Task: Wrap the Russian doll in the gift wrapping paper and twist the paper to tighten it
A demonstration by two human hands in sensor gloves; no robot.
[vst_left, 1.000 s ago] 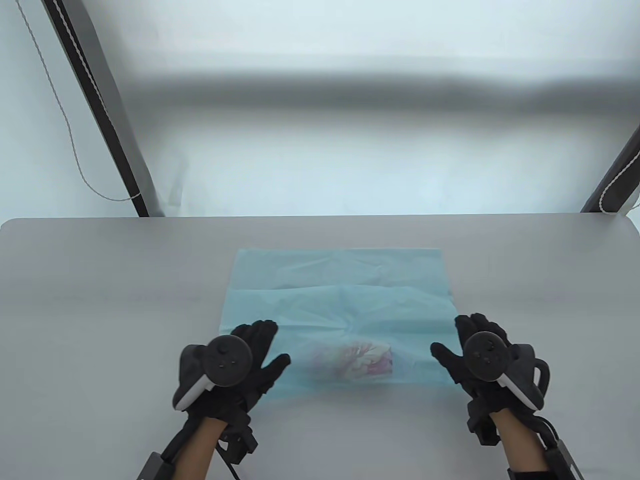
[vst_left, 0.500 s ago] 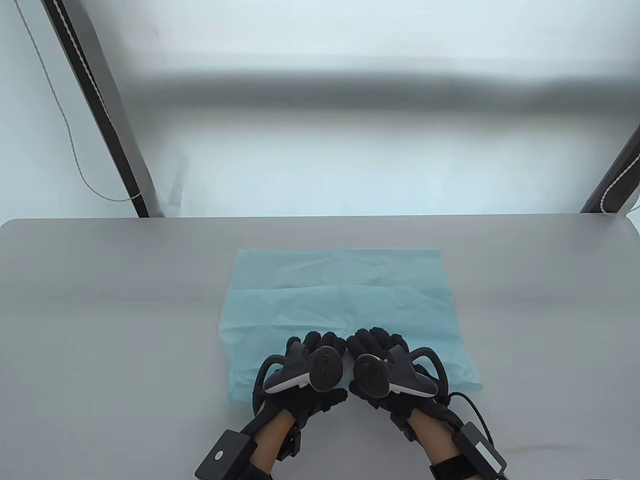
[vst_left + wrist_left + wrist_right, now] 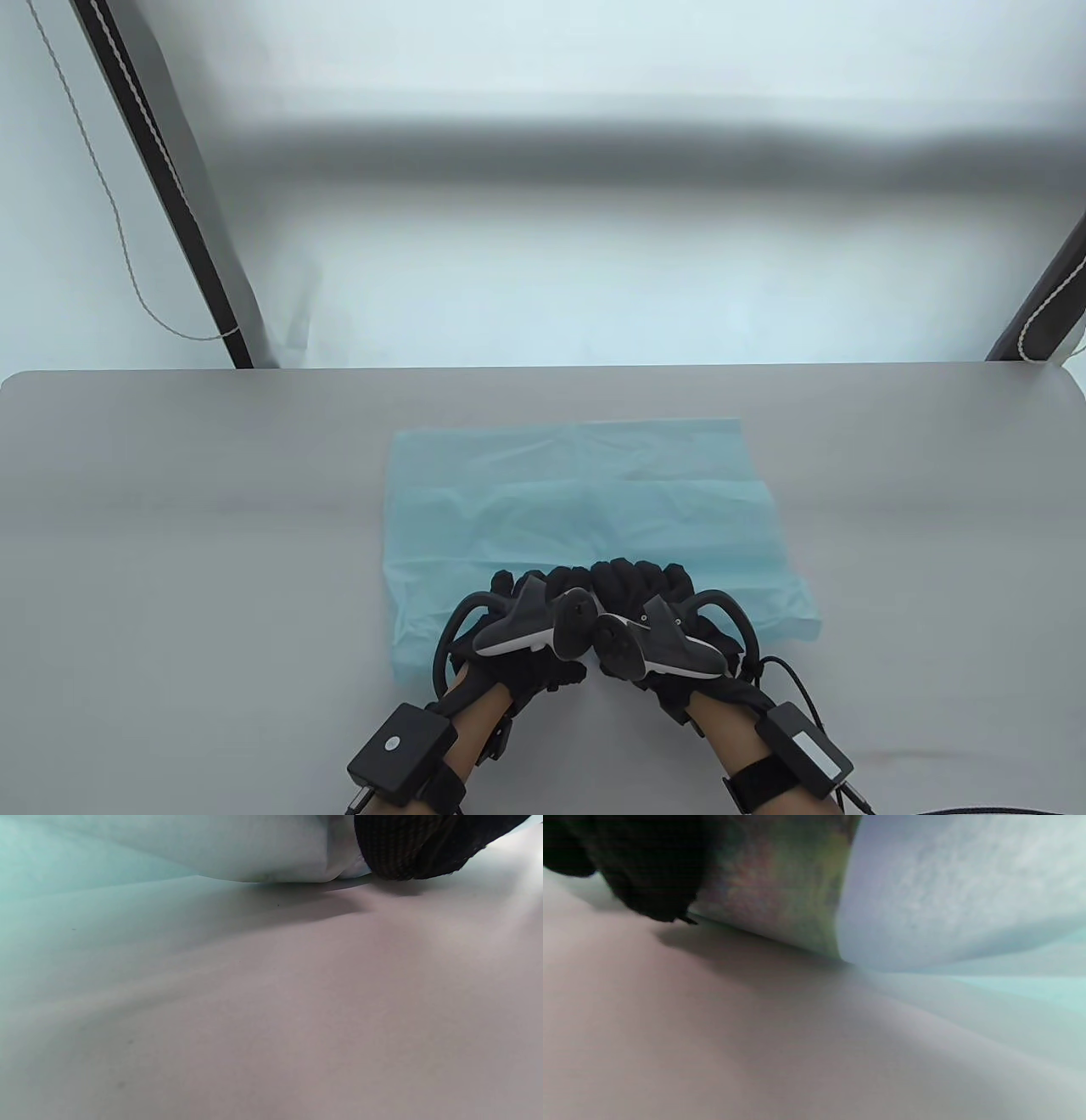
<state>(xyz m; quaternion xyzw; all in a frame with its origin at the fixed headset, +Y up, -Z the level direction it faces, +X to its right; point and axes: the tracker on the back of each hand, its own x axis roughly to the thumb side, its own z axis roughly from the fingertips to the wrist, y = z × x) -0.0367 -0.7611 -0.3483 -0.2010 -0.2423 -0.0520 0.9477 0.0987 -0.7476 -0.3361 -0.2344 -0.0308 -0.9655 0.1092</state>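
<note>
A dark strut [image 3: 161,182] is slanting down the upper left of the table view with a pale cord [image 3: 93,178] hanging beside it, a blurred whitish wall is filling the top half, and another dark strut [image 3: 1048,297] is leaning in at the right edge. Below them, the grey table [image 3: 170,526] is spanning the lower half of the frame, and the light blue wrapping paper [image 3: 585,501] is lying at its centre, creased and lifted along its near side.

Your left hand [image 3: 530,632] is sitting low at the centre of the frame, its fingers curling over the paper's raised near fold. Your right hand [image 3: 657,628] is pressing in right beside it, the two touching at the knuckles, fingers curling round the same bundle.

In the right wrist view, the Russian doll [image 3: 780,887] is showing as a blurred, multi-coloured shape at the top centre, lying on the table with paper draping over it to its right and your gloved fingers [image 3: 649,870] gripping it at upper left.
</note>
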